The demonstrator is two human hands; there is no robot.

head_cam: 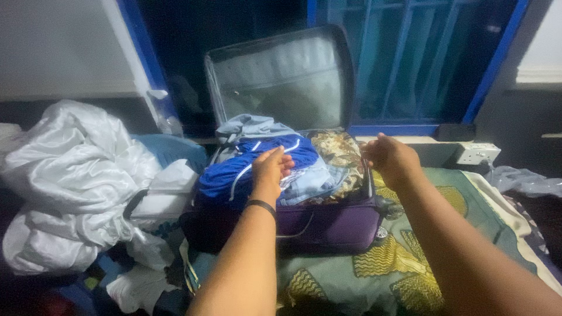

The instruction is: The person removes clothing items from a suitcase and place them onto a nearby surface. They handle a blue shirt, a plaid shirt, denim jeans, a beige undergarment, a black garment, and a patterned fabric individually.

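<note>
**Both hands at an open, stuffed suitcase**

Purple suitcase [328, 225] sits on a green-and-yellow patterned cloth [410, 257], lid up. Left hand [270, 169] rests w/ fingers loosely spread on the blue garment [234, 172] atop the pile, gripping nothing. Right hand [391, 158] is at the case's right rim, fingers curled, maybe pinching the zip edge; too dim to tell. White sheets [70, 175] heaped at left.
</note>
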